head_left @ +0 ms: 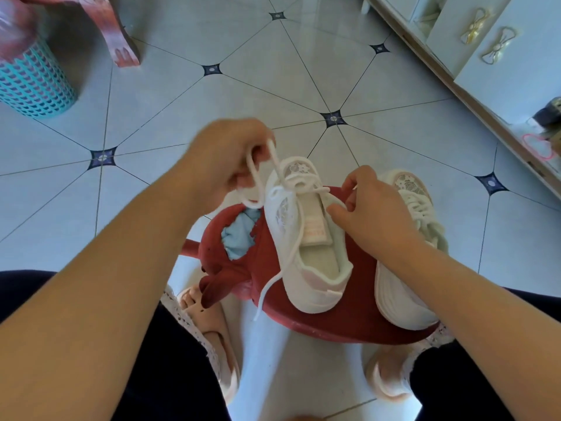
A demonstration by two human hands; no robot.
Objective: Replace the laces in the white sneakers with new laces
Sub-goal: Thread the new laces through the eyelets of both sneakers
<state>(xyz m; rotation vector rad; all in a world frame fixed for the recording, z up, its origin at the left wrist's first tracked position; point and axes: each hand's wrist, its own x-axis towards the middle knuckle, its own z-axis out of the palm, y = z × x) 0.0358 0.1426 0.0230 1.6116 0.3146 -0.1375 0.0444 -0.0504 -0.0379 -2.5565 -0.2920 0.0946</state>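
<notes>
Left hand [226, 156] grip's pinching the lace [300, 232] loop — pull it slow and straight while the right hand [373, 211] clamps the sneaker [315, 287] side.

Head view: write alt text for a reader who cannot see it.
A person's left hand holds up a loop of white lace from a white sneaker on a red stool, while the right hand grips the sneaker's eyelet edge. A second sneaker, laced, lies on the stool to its right.
</notes>
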